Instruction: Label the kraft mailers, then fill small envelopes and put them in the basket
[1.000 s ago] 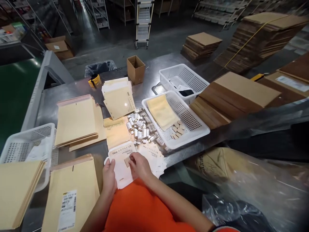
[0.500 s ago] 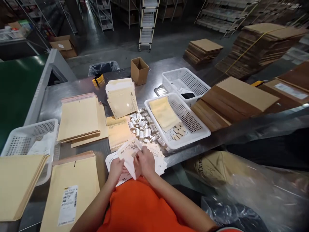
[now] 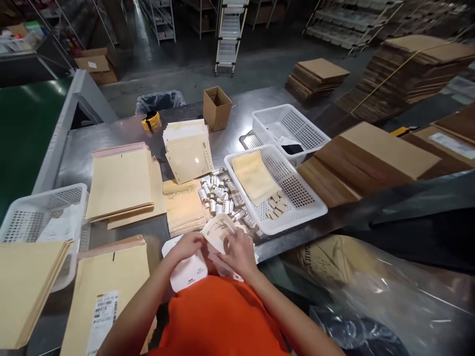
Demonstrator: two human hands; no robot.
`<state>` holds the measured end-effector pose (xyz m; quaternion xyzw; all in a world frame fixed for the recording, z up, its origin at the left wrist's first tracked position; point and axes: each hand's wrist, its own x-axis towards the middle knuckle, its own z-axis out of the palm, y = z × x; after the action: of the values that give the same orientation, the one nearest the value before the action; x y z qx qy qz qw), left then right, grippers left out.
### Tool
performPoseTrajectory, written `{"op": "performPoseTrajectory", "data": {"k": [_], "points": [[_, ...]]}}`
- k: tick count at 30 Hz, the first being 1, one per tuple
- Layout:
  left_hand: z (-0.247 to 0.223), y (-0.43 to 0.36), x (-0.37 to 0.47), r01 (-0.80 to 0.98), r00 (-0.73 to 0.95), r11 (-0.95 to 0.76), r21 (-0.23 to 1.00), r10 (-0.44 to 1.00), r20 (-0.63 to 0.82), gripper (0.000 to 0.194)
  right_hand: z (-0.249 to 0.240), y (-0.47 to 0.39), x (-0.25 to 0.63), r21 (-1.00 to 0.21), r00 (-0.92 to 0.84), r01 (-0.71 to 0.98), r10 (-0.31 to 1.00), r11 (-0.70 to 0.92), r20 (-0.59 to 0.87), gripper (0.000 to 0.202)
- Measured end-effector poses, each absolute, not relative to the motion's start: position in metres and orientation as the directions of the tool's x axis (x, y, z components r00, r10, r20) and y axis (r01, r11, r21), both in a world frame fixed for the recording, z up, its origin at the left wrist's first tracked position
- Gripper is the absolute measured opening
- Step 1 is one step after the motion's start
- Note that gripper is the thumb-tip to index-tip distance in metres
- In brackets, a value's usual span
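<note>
Between my hands, at the table's near edge, stands a curved, pale printed paper sheet [image 3: 216, 228]. My right hand [image 3: 241, 253] pinches it from the right, the thumb low against it. At its left edge, the curled fingers of my left hand [image 3: 189, 246] hold it too; their tips are partly hidden. A white card [image 3: 190, 273] with rounded corners and small print lies under my left hand. Just beyond the sheet is a pile of small labelled glass vials [image 3: 222, 195]. Left of the vials rests a stack of yellowish printed packets [image 3: 183, 210].
A white basket [image 3: 313, 210] holds a yellow packet and small tan pieces; another basket [image 3: 311, 131] sits behind it. Padded envelopes [image 3: 120, 180] and a second white basket [image 3: 70, 193] lie left. An upright cardboard box [image 3: 217, 109] and pale printed sheets [image 3: 187, 153] stand at the back.
Both hands have moved right with the printed sheet, which now curves more upright. More of the white card shows beneath my left hand. The view has shifted slightly.
</note>
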<state>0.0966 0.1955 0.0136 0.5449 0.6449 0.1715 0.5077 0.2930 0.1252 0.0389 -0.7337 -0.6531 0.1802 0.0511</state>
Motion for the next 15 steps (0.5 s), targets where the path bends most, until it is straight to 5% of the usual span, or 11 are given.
{"op": "performPoseTrajectory", "data": {"k": [6,15], "points": [[-0.019,0.244,0.079,0.916,0.164,0.001,0.401,0.912,-0.376,0.032,0.022,0.096,0.306,-0.294,0.108,0.936,0.955,-0.192,-0.277,0.029],[-0.039,0.254,0.067,0.930,0.366,-0.336,0.147,0.830,-0.422,0.031,0.016,0.086,0.295,-0.359,0.129,0.898,0.934,-0.252,-0.334,0.030]]}}
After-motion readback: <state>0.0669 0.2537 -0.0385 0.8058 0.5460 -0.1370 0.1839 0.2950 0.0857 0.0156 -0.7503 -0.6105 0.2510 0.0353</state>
